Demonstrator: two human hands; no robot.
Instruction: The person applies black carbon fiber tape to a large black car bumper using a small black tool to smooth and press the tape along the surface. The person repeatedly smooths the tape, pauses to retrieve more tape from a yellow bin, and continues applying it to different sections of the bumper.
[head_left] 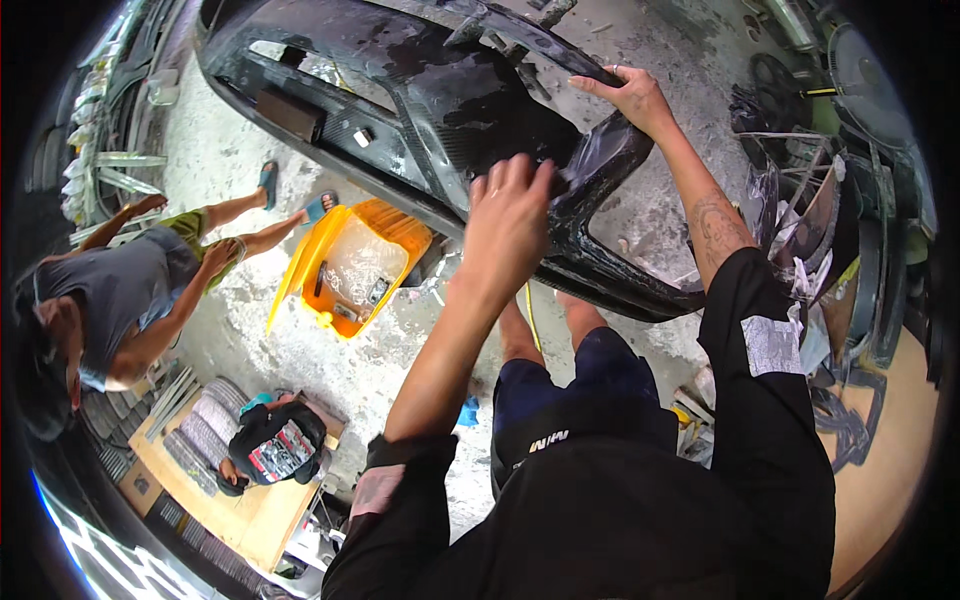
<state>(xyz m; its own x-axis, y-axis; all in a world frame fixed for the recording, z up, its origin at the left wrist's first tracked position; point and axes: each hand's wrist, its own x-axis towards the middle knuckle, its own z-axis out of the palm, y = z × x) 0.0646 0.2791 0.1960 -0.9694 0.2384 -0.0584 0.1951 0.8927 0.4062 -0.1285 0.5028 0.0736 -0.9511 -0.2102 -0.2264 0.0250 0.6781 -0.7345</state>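
Grasping the carbon-weave bumper (450, 105) by its rim (560, 52), upper right of frame, is the right hand (640, 100) — probably it is light, stiff, best held there. Left hand (510, 215) blurs — its grip I cannot tell.

Stained concrete floor (235, 315) carries yellow plastic tub (297, 262); pale wooden table (248, 522) bears grey rolls (190, 462).

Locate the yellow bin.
In the head view, the yellow bin stands left of centre on the floor, beside the black panel, left of the left hand.
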